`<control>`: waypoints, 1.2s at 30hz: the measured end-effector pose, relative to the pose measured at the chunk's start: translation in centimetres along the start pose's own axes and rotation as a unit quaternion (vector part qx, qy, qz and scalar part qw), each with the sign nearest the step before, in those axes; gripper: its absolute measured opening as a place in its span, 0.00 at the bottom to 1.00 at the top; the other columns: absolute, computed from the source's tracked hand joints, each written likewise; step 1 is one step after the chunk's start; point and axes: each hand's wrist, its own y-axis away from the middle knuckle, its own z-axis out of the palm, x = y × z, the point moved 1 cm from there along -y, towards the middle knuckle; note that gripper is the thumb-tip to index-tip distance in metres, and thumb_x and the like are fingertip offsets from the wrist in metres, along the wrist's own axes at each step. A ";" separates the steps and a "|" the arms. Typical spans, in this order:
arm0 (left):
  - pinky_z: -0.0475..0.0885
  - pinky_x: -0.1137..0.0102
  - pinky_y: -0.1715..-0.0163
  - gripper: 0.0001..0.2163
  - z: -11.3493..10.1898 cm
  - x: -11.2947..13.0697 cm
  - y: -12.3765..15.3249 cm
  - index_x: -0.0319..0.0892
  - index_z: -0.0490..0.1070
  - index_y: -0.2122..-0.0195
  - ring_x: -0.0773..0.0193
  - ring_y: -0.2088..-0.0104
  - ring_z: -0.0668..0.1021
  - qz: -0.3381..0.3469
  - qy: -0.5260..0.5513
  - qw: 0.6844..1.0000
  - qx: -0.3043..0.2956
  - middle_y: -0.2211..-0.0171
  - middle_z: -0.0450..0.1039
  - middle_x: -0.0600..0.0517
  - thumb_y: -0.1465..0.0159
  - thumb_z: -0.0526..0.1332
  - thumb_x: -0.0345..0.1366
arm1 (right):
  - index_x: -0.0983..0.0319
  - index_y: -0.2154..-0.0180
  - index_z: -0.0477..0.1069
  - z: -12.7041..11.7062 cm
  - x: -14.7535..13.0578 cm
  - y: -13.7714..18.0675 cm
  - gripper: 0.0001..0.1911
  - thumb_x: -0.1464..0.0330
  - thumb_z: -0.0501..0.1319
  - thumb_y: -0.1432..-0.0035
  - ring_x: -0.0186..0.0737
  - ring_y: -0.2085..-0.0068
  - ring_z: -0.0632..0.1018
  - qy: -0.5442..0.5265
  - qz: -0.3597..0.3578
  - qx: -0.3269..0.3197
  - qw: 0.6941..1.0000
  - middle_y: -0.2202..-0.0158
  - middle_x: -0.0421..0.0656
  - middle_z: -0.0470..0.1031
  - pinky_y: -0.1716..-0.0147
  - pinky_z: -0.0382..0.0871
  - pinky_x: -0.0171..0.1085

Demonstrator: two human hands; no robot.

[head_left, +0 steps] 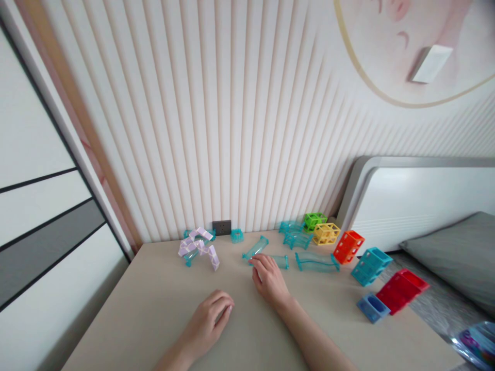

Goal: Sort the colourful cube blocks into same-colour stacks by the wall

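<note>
Landmark: black wall socket (221, 228), at the far edge of the tabletop (154, 309).

Left hand (214, 317): in front of the socket; fingers loosely curled, gap between thumb and forefinger, nothing seen in it.

Right hand (266, 275): front-right of the socket; fingers bent, partly closed, fingertips at the near end of a slanted teal piece (258, 247); whether it grips cannot be told.

Flat teal piece (281, 262): right and forward of the socket, partly hidden by the right hand.

Small teal piece (237, 236): just right of the socket.

Lilac-and-white segmented chain (200, 248): front-left of the socket, over further teal pieces.

Openwork blocks, well right of the socket, increasingly forward: green block (312, 222), yellow block (326, 234), orange block (348, 248), teal block (369, 268), red block (400, 292).
</note>
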 end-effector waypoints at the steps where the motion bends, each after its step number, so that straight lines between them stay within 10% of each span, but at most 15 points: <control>1: 0.77 0.70 0.56 0.09 0.0 0.0 0.0 0.47 0.76 0.60 0.62 0.60 0.81 0.004 -0.001 1.000 -0.003 0.63 0.78 0.50 0.29 0.55 0.33 | 0.57 0.48 0.73 0.0 0.4 0.0 0.18 0.76 0.54 0.36 0.49 0.47 0.75 0.023 0.014 0.003 1.000 0.49 0.50 0.77 0.46 0.70 0.50; 17: 0.77 0.68 0.54 0.10 -0.1 0.0 0.2 0.46 0.75 0.58 0.61 0.57 0.81 -0.006 -0.032 0.999 -0.011 0.60 0.78 0.48 0.28 0.53 0.34 | 0.57 0.42 0.69 0.0 2.3 0.4 0.20 0.67 0.60 0.35 0.53 0.47 0.76 0.126 0.126 -0.129 0.976 0.50 0.51 0.77 0.38 0.57 0.58; 27: 0.74 0.61 0.43 0.27 0.7 -1.2 0.5 0.50 0.60 0.33 0.53 0.42 0.76 0.008 -0.111 0.989 0.099 0.42 0.71 0.44 0.33 0.61 0.37 | 0.55 0.37 0.65 -1.2 -1.9 0.9 0.24 0.63 0.62 0.33 0.50 0.48 0.75 0.048 -0.057 -0.173 0.982 0.48 0.49 0.76 0.46 0.66 0.47; 36: 0.78 0.61 0.47 0.20 0.7 -1.6 0.6 0.49 0.64 0.38 0.54 0.47 0.79 0.006 -0.094 0.988 0.124 0.45 0.74 0.45 0.31 0.58 0.37 | 0.64 0.37 0.62 -0.2 -4.2 1.6 0.24 0.59 0.54 0.28 0.46 0.50 0.75 0.043 -0.169 -0.159 0.972 0.50 0.51 0.77 0.49 0.69 0.44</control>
